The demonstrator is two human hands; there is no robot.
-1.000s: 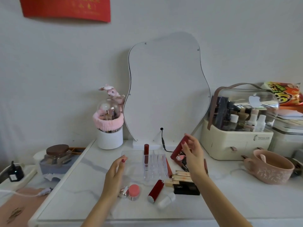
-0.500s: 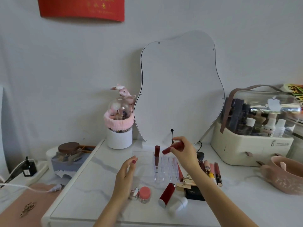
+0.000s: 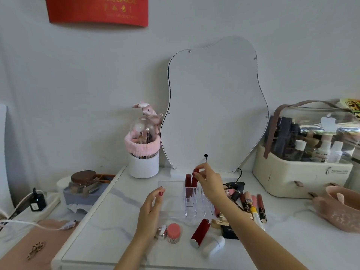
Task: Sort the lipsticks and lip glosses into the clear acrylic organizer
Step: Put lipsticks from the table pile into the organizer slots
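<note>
Since the earlier frames, the right hand point(image 3: 209, 182) has carried its dark red tube from a slanted hold over the loose pile across to the clear acrylic organizer point(image 3: 191, 201), where the tube now stands nearly upright in a rear cell. Largest in view, the wavy-edged mirror point(image 3: 214, 104) leans on the wall behind the white marbled tabletop point(image 3: 116, 227); a cream cosmetics case point(image 3: 303, 168) with a clear lid stands at right and a white brush holder point(image 3: 143, 164) at left. The organizer sits at centre, just in front of the mirror base, most of its cells seemingly unfilled. The left hand point(image 3: 151, 211) rests open, fingers relaxed, beside the organizer's left edge and holds nothing. The right hand pinches the cap of the held lipstick point(image 3: 194, 180), which stands just beside a first lipstick point(image 3: 188, 184) already seated. Unsorted tubes point(image 3: 251, 201) lie in a loose row to the right of the organizer; a larger red tube point(image 3: 200, 231), a pink jar point(image 3: 173, 231) and a white bottle point(image 3: 213, 245) lie near the front edge. Judged by appearance, the tubes are light, rigid and glossy, likely slippery, so a fingertip pinch near the cap suits vertical insertion; the organizer seems light enough to slide if knocked.
</note>
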